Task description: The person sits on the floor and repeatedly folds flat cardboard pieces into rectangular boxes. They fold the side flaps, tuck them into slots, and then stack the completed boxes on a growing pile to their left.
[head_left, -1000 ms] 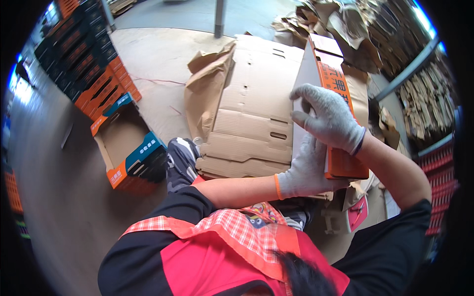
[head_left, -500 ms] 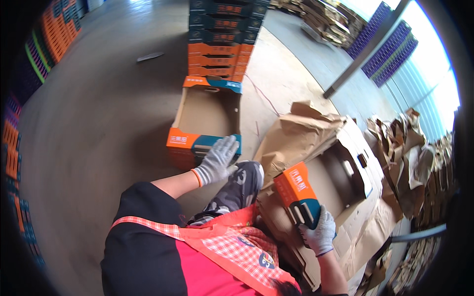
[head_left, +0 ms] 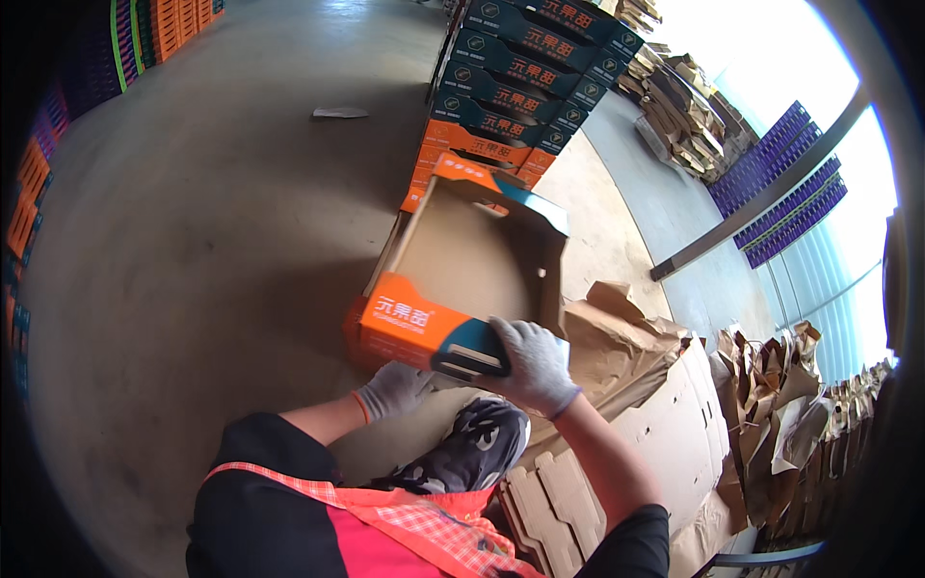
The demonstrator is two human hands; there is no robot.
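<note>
An open cardboard fruit carton [head_left: 472, 252], orange and dark teal outside and brown inside, sits tilted above another carton [head_left: 355, 329], whose orange side shows at its left. My right hand [head_left: 538, 366], in a grey glove, grips the near teal end of the upper carton. Its fingers bend over the top edge by the handle slot. Below the same end is my gloved left hand [head_left: 393, 391], close against the carton's lower edge. Its fingertips are partly hidden there, and their hold is unclear.
A tall stack of teal and orange cartons [head_left: 511, 96] rises just beyond. Flattened cardboard [head_left: 665, 414] and crumpled brown paper [head_left: 617, 332] lie at my right. A slanted grey post [head_left: 771, 197] stands farther right, near purple crates [head_left: 771, 154]. A flat pale scrap [head_left: 339, 113] lies on the floor.
My right hand has carried its carton left from the cardboard pile to above the other carton. My left hand has dropped from that carton's top edge to below the near end.
</note>
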